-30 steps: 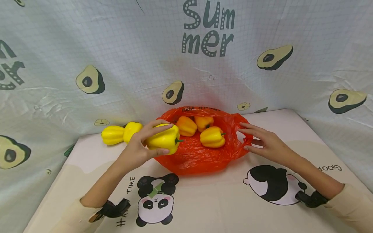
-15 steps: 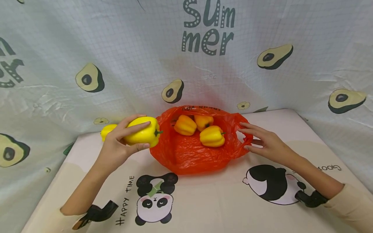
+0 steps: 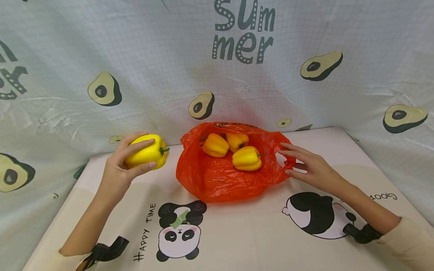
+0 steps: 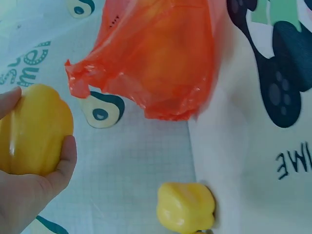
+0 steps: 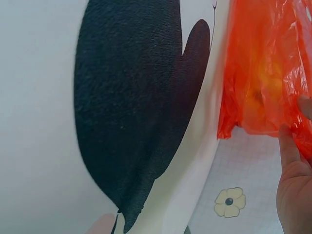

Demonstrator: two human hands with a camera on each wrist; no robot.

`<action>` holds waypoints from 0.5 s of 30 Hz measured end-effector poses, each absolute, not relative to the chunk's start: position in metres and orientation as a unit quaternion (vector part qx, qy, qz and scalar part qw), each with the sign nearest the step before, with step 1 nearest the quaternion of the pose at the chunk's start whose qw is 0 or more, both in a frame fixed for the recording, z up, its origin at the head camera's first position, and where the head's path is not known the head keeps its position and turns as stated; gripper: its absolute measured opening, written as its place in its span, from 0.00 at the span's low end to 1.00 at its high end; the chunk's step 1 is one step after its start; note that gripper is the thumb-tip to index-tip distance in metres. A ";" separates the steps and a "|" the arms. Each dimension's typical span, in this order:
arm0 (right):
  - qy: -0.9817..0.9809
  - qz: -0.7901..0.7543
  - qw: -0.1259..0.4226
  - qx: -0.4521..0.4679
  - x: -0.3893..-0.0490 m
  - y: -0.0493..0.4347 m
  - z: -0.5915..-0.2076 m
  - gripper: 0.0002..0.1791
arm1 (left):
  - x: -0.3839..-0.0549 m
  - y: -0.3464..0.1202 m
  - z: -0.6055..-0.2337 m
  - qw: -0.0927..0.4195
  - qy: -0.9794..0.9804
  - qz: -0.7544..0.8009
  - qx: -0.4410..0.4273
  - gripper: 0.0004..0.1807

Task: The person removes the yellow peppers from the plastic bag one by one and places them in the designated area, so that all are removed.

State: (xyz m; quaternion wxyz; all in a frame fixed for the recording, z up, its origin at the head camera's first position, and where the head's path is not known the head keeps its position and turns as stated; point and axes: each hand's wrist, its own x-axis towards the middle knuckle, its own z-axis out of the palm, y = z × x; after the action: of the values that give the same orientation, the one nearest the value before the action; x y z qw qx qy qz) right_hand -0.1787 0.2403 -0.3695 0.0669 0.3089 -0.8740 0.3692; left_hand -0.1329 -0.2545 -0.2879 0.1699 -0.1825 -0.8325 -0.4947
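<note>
Holding one pepper (image 3: 149,153), left grip (image 3: 118,163); three yellow peppers (image 3: 246,159) inside one bag (image 3: 228,182).

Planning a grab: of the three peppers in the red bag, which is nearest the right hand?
The front pepper, whose green stem points toward the right hand; the left pepper and back pepper lie farther from it.

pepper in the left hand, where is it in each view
Head: left of centre, the pepper in the left hand.
Left wrist: at the left edge, about mid-height.
Right wrist: not in it.
Shared landmark: the red bag, in all three.
</note>
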 end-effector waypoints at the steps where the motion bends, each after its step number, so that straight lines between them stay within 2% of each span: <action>1: -0.875 0.369 0.066 0.308 -0.178 0.241 -0.370 0.36 | -0.133 -0.256 -0.289 0.170 -0.833 -0.494 -0.179 0.27; 15: -0.877 0.358 0.076 0.310 -0.176 0.242 -0.375 0.36 | -0.138 -0.264 -0.304 0.156 -0.842 -0.494 -0.151 0.27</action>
State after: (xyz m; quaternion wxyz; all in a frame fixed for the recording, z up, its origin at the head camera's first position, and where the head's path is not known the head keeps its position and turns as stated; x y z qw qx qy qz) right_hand -0.1759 0.2425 -0.3745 0.0763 0.3098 -0.8774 0.3583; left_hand -0.1384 -0.2635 -0.3041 0.1555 -0.1513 -0.8417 -0.4944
